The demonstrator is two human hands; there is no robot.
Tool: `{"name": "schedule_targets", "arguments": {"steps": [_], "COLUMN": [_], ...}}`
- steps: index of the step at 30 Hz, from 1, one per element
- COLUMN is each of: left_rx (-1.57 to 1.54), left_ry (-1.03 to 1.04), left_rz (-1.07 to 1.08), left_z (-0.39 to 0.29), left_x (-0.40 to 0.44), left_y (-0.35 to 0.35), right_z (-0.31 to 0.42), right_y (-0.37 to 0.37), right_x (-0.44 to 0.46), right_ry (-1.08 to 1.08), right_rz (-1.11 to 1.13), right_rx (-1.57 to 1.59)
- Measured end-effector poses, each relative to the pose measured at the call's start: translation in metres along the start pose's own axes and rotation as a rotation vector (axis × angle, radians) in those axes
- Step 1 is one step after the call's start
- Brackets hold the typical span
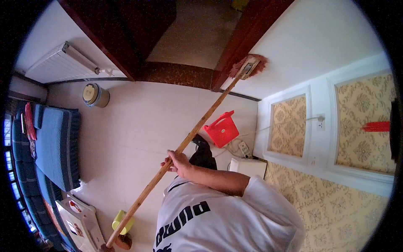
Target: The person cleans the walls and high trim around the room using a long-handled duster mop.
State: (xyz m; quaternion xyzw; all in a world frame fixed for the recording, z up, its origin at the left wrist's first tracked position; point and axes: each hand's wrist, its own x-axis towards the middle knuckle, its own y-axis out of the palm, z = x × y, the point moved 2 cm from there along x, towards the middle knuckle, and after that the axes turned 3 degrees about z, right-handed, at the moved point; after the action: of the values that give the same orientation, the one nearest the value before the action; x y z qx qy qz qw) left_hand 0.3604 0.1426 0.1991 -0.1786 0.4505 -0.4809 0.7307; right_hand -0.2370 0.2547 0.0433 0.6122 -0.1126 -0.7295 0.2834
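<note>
— Grip of the left hand (107, 248), how is it?
— It is at the lower end of the wooden handle (153, 183), mostly cut off by the view, so I cannot tell if it is closed. Just beside is a yellow-green object (122, 221).
— And the right hand (178, 164)?
— It is clenched around the handle's middle. Further right is a red plastic stool (222, 130), then the mop head (250, 67), by the door frame (240, 40), at the floor's far edge.

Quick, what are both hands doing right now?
Right hand: closed around the mop handle.
Left hand: at the handle's end, mostly cut off; grip can't be told.
</note>
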Motion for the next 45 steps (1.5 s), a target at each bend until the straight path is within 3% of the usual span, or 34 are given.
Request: {"name": "schedule_targets", "arguments": {"steps": [5, 7, 8, 10, 11, 13, 15, 16, 21, 23, 25, 27, 28, 29, 31, 36, 40, 45], "left_rx": [0.434, 0.127, 0.122, 0.097, -0.111, 0.016, 0.07, 0.127, 0.042, 0.226, 0.165, 0.012, -0.06, -0.053, 0.144, 0.163, 0.153, 0.104], "left_ry": [0.132, -0.056, -0.058, 0.12, 0.124, -0.015, 0.065, 0.133, 0.045, 0.016, -0.014, -0.038, 0.018, 0.008, -0.03, 0.082, 0.21, 0.046], "left_rz": [-0.142, -0.05, -0.052, -0.285, -0.139, -0.115, -0.121, -0.118, -0.16, 0.024, 0.054, -0.135, 0.041, 0.048, -0.028, -0.133, -0.477, -0.315], "left_z": [-0.001, 0.001, 0.007, 0.024, 0.042, 0.045, 0.042, 0.04, 0.006, -0.028, -0.029, -0.006, 0.002, 0.007, 0.006, -0.01, -0.05, -0.085], "left_x": [0.047, 0.048, 0.043, 0.033, 0.033, 0.016, 0.026, 0.022, 0.039, 0.037, 0.034, 0.028, 0.022, 0.012, -0.003, 0.007, 0.011, -0.029], "left_y": [0.055, 0.049, 0.049, 0.036, 0.035, 0.012, 0.017, 0.023, 0.047, 0.018, 0.011, 0.013, -0.005, -0.022, -0.051, -0.06, -0.079, -0.165], "right_z": [-0.004, -0.005, -0.008, 0.0, 0.001, 0.0, 0.003, 0.003, 0.003, 0.0, -0.004, -0.006, -0.004, -0.002, 0.005, 0.011, 0.012, 0.008], "right_y": [-0.043, -0.036, -0.032, -0.008, 0.001, 0.013, 0.006, 0.0, -0.029, -0.033, -0.032, -0.02, -0.008, 0.001, 0.015, -0.015, -0.054, -0.057], "right_x": [0.072, 0.071, 0.064, 0.024, 0.01, -0.007, 0.003, 0.012, 0.056, 0.066, 0.067, 0.045, 0.026, 0.013, 0.001, 0.059, 0.12, 0.105], "right_ry": [0.134, 0.13, 0.108, 0.065, 0.072, 0.041, 0.004, 0.026, 0.138, 0.145, 0.145, 0.097, 0.055, 0.068, 0.053, 0.068, 0.136, 0.049], "right_rz": [-0.16, -0.158, -0.137, -0.078, -0.08, 0.024, 0.047, 0.004, -0.125, -0.139, -0.16, -0.125, -0.084, -0.082, 0.028, -0.05, -0.157, -0.064], "right_rx": [0.069, 0.066, 0.055, 0.077, 0.079, 0.026, 0.008, 0.003, -0.024, -0.024, 0.039, 0.06, 0.075, 0.075, 0.031, 0.106, 0.101, 0.299]}}
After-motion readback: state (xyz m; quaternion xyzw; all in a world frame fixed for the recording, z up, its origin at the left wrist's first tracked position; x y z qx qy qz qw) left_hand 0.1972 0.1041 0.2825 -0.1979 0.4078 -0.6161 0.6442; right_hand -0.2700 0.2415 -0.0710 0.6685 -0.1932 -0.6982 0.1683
